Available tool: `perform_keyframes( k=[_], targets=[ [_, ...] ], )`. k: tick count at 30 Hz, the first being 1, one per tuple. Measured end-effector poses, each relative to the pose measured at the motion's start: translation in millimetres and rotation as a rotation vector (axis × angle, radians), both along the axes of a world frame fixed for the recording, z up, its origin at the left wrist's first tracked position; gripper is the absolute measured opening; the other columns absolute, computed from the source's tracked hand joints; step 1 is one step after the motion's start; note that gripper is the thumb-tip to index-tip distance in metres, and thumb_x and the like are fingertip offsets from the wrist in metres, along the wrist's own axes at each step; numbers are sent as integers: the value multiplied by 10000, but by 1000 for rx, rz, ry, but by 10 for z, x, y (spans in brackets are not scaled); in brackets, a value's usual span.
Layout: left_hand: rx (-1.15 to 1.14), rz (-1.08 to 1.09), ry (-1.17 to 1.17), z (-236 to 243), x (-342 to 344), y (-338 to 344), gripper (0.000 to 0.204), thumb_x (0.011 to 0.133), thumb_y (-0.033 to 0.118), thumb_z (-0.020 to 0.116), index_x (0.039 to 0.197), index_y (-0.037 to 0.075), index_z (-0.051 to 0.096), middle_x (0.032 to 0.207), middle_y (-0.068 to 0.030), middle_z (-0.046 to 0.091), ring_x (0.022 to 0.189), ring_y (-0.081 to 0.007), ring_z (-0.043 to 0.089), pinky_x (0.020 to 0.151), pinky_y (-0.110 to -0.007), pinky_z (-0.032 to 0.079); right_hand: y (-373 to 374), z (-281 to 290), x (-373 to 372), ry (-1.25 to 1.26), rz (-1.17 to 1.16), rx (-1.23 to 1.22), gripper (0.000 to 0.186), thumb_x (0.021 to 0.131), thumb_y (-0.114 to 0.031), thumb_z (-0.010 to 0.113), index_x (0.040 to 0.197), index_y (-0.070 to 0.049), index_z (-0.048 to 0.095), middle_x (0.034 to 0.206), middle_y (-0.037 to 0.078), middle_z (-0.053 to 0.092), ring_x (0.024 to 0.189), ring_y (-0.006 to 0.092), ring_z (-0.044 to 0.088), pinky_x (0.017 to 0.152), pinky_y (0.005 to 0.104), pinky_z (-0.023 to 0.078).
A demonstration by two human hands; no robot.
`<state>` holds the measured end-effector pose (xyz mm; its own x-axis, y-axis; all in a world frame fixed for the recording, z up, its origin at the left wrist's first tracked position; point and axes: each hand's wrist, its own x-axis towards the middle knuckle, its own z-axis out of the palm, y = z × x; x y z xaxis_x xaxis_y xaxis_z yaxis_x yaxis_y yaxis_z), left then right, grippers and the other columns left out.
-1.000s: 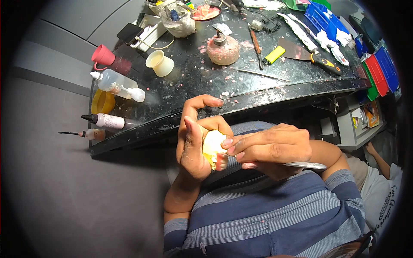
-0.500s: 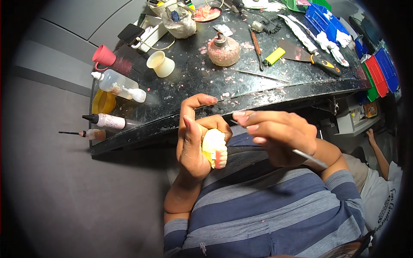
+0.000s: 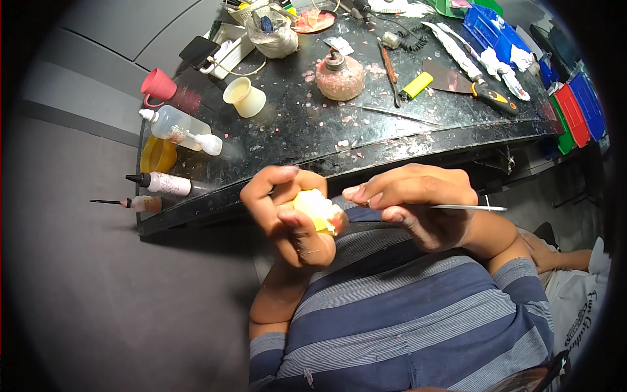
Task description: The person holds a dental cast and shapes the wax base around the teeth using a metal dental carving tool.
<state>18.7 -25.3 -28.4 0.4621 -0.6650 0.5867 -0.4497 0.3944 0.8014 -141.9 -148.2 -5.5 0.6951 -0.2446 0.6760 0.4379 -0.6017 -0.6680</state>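
Cradling the yellow dental model [image 3: 312,208] in front of the bench [image 3: 261,145], the left hand [image 3: 290,228] curls round it — likely to steady it. From where I stand, the right hand [image 3: 424,196] pinches a slim metal tool [image 3: 470,208] nearby — presumably for fine control.

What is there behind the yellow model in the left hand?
Fingers of the left hand curl along the far side of the yellow model. Its underside is covered and cannot be seen.
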Motion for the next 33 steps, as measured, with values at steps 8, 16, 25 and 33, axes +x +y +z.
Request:
perform_keyframes(
  k=[8, 16, 25, 33],
  targets=[
    [-142, -58, -272, -227, 72, -104, 561, 978, 77, 622, 1407, 34, 263, 1194, -173, 433, 1021, -221, 445, 941, -395, 415, 38, -43, 13, -68, -216, -180, 184, 942, 9, 692, 1123, 37, 670, 1119, 236, 736, 1048, 337, 746, 905, 400, 611],
    [-139, -49, -360, -182, 75, -72, 576, 956, 58, 684, 1362, 37, 277, 1180, -170, 435, 999, -224, 460, 922, -387, 428, 10, 45, -6, -11, -185, -189, 255, 864, 23, 756, 1111, 15, 690, 1139, 200, 748, 1068, 324, 746, 932, 404, 609],
    [-121, -72, -321, -153, 58, -27, 561, 958, 47, 676, 1349, 42, 274, 1199, -178, 434, 1004, -222, 458, 918, -385, 425, 12, 20, -5, -12, -141, -190, 253, 860, 19, 759, 1106, 0, 699, 1140, 194, 751, 1077, 325, 744, 909, 402, 618],
    [-100, -86, -307, -154, 52, -14, 558, 956, 33, 669, 1348, 50, 273, 1206, -180, 432, 1010, -225, 456, 918, -392, 424, -13, -6, 24, -74, -132, -174, 239, 877, 43, 751, 1111, 59, 703, 1054, 204, 756, 1009, 331, 762, 854, 390, 632]
  ],
)
